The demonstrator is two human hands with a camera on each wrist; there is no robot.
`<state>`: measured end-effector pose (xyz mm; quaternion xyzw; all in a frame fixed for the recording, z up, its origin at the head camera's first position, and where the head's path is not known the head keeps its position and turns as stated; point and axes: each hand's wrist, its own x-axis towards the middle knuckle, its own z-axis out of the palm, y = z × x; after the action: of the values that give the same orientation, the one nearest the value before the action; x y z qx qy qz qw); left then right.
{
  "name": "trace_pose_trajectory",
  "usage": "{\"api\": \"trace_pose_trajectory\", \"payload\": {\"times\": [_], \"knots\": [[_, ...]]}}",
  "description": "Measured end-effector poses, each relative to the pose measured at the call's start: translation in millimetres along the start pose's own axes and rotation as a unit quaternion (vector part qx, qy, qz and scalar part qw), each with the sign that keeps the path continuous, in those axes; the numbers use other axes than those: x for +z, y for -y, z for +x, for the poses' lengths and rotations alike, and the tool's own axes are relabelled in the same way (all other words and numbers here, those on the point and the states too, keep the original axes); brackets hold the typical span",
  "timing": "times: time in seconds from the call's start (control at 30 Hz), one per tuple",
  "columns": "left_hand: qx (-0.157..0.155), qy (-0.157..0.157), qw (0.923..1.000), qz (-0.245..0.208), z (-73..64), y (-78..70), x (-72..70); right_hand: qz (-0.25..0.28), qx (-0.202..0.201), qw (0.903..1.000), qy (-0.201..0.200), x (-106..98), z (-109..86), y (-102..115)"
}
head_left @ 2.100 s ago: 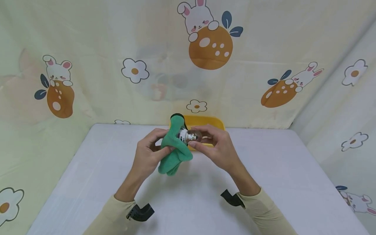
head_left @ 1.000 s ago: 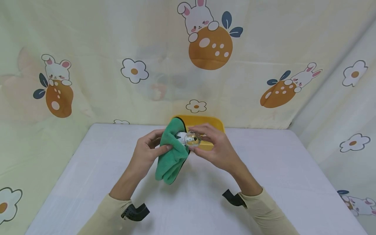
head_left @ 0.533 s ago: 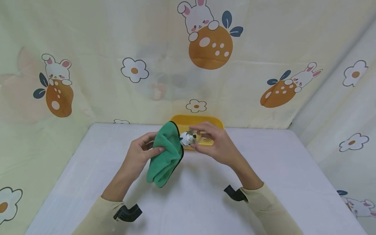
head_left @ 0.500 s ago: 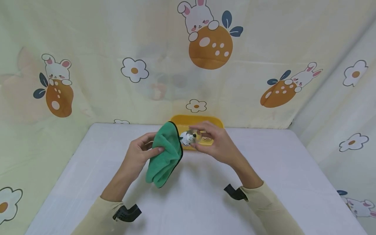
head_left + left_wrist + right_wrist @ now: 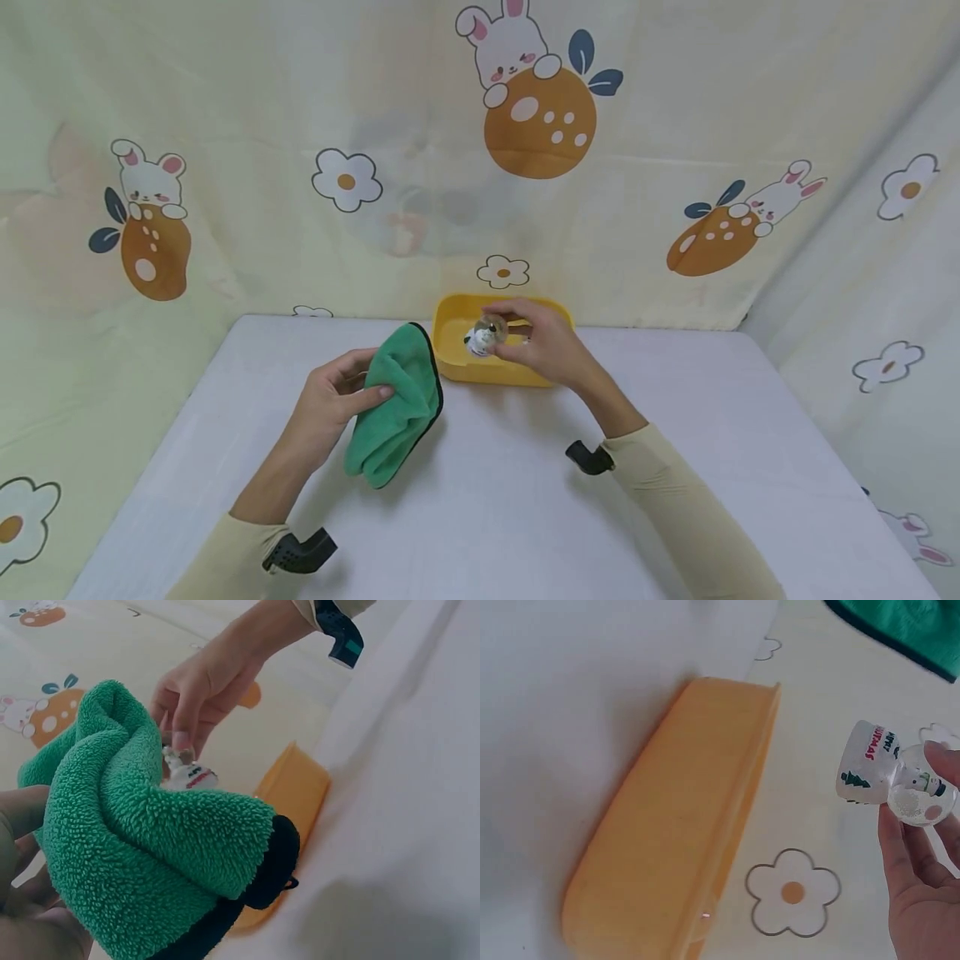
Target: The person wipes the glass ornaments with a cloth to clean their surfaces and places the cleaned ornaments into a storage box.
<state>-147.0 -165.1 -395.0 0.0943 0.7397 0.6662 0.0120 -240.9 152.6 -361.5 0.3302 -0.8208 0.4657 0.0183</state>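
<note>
A small snow globe (image 5: 922, 796) has a clear ball with a snowman figure inside and a white base printed with red Christmas lettering and a green tree. My right hand (image 5: 543, 340) pinches it by the ball between thumb and fingers, base pointing left. In the head view the snow globe (image 5: 483, 335) appears over the yellow tray (image 5: 495, 373). My left hand (image 5: 330, 404) grips a folded green cloth (image 5: 397, 400) with black edging, apart from the globe. The cloth (image 5: 150, 825) fills much of the left wrist view and partly covers the globe there.
The tray stands at the back of a white-covered table (image 5: 480, 517), against a curtain (image 5: 360, 250) printed with rabbits and flowers. A small shiny thing shows inside the tray, mostly hidden behind my right fingers. Black cameras sit on both wrists.
The cloth, earlier wrapped against the globe's base, has come away to the left and toward me with my left hand. My right hand has carried the globe slightly up and away, over the tray.
</note>
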Motion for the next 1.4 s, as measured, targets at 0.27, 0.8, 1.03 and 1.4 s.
{"api": "trace_pose_trajectory", "payload": {"times": [0.27,0.8,1.03,1.4], "knots": [[0.001,-0.005,0.9999,0.013,-5.2,4.7,-14.0,-0.016,0.048,0.9985,0.019,5,17.1,-27],[-0.004,-0.007,0.9994,0.032,-12.6,15.6,-39.3,-0.08,0.135,0.985,0.072,19,43.2,-57],[0.004,-0.01,0.9992,0.039,-13.4,16.6,-44.1,-0.087,0.147,0.9822,0.077,25,44.7,-70],[0.02,-0.01,0.9945,0.102,-13.1,15.0,-51.6,-0.094,0.182,0.9755,0.08,27,42.6,-78]]}}
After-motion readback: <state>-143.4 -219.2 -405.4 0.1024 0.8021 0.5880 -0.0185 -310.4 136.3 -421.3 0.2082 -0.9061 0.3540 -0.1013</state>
